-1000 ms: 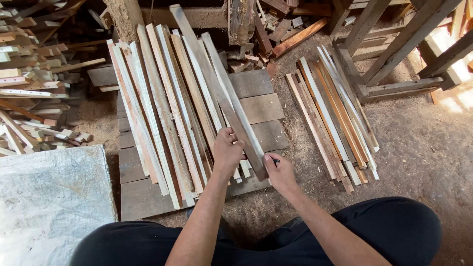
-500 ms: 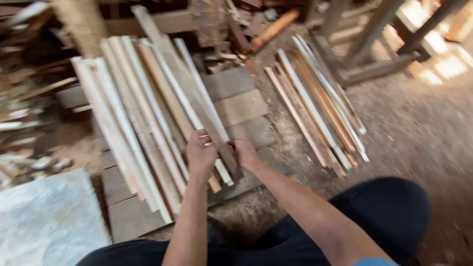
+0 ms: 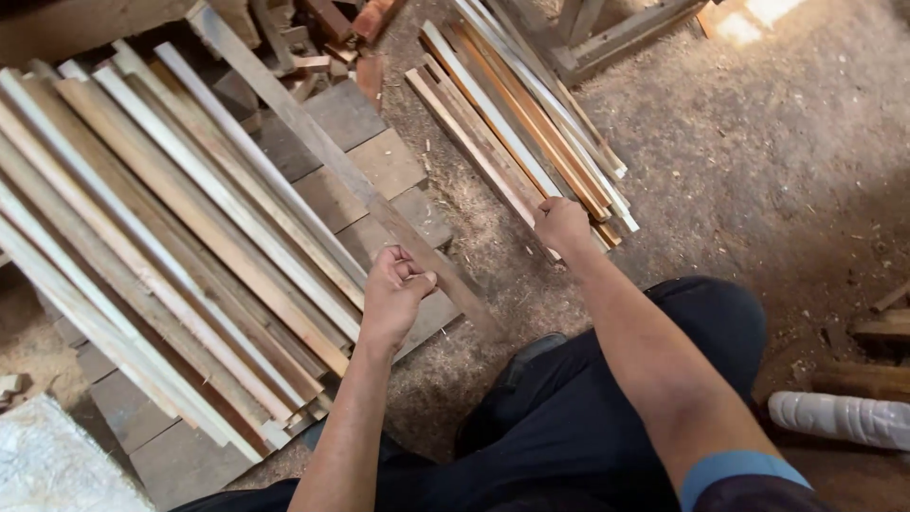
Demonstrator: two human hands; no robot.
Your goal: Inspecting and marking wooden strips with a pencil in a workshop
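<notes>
L hand [image 3: 396,289] clamped on long slat [image 3: 313,142], centre frame; R hand [image 3: 561,226] curled at slat pile [image 3: 517,114] end, hold unclear. Slat's far end could snag, twist loose.

Bare forearms, dark trousers, and seemingly a blue-edged dark sleeve.

Left hand [image 3: 393,289] loosely fisted; right hand [image 3: 561,226] curled, arm stretched forward.

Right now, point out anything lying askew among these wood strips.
One long grey strip lies off the big stack, slanting across the floor boards with its near end past their edge over sawdust. The left hand is at it. The right hand touches the smaller pile, whose strips lie roughly parallel.
</notes>
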